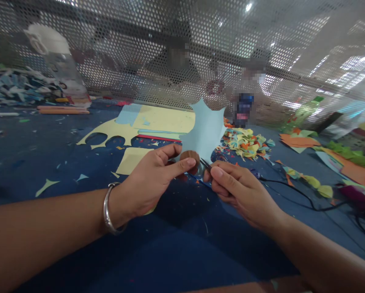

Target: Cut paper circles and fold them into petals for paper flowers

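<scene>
Between the thumb and fingers of my left hand [148, 175] is a round brown disc [189, 159], held against a light blue sheet of paper [203, 128]. The sheet stands up behind the disc, and its outer edge is cut into curved scallops with points. My right hand [239, 185] is closed around small scissors [205, 163]. Their dark, narrow tips point at the disc's right edge, close to the paper; whether they touch it I cannot tell. The scissors' handles are hidden in my fingers.
Yellow paper with round cutouts [115, 129] and a yellow piece [135, 160] lie left of centre. Small folded paper pieces [246, 142] are heaped beyond my right hand. A black cable [301, 193] crosses the right side. A bottle [63, 65] stands back left, before a perforated metal screen [124, 49].
</scene>
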The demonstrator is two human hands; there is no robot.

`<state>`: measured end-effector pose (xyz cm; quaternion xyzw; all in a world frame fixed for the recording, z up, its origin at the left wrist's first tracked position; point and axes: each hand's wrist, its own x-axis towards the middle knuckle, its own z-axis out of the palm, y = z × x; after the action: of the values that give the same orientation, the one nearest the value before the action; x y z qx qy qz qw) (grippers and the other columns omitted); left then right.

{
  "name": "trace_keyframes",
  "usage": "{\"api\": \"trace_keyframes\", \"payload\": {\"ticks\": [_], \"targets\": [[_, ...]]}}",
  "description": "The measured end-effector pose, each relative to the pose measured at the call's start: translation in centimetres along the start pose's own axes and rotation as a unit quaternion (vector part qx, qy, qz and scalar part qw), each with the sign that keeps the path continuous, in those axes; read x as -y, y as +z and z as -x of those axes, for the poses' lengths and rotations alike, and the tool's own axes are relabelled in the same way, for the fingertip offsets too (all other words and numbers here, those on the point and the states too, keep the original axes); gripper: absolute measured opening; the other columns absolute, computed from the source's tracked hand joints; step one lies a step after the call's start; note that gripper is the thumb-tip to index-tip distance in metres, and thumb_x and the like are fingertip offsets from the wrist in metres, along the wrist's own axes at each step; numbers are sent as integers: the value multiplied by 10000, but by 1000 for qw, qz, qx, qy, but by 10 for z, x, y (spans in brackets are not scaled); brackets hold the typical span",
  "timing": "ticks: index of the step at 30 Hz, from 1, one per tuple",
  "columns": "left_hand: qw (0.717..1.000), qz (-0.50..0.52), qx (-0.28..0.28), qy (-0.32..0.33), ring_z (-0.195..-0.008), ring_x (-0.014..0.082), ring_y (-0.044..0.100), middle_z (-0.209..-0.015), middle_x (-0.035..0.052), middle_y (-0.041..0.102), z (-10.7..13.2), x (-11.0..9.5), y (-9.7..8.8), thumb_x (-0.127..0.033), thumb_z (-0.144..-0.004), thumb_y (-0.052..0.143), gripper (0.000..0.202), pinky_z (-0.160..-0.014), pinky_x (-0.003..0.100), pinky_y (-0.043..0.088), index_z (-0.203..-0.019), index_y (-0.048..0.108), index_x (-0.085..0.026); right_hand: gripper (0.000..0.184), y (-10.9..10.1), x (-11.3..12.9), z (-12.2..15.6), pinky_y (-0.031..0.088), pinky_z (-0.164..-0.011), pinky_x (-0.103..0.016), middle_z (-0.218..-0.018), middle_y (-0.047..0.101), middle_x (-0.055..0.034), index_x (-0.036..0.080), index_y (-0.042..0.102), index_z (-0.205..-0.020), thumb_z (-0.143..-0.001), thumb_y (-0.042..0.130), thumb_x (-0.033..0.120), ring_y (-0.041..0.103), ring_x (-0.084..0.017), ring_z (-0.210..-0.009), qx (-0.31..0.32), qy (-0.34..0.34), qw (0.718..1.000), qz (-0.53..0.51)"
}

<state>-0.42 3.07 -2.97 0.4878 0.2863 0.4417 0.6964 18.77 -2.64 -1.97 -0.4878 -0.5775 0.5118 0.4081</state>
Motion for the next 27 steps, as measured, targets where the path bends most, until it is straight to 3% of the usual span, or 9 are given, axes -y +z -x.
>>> {"api": "trace_keyframes", "payload": {"ticks": [9,16,23,27], "targets": [[1000,22,-10,10,-690,87,629,-793,-50,699,0,1,-1,-241,-756,861,337,-676,214,489,-913,568,-190,409,1,2,0,114,-406,-191,-596,330,94,166,568,-816,-969,598,544,216,-32,-473,-3,19,1000,-10],[999,11,-18,44,-701,73,605,-778,-58,687,-2,1,-1,-167,-782,816,304,-713,200,487,-874,528,-197,403,1,3,-2,108,-399,-193,-576,309,102,165,587,-833,-954,610,549,208,-36,-457,0,21,1000,-20],[998,-5,54,33,-699,72,612,-764,-49,664,0,2,-1,-180,-807,804,203,-667,192,484,-815,601,-164,406,1,3,0,104,-404,-202,-581,327,94,169,577,-817,-954,612,550,210,-43,-466,-4,17,1000,-26],[998,-10,64,20,-717,89,634,-752,-39,672,0,3,0,-188,-806,809,212,-679,207,491,-794,598,-167,428,2,4,0,105,-408,-209,-582,337,92,174,550,-789,-932,637,568,202,-44,-468,-12,17,999,-26]]}}
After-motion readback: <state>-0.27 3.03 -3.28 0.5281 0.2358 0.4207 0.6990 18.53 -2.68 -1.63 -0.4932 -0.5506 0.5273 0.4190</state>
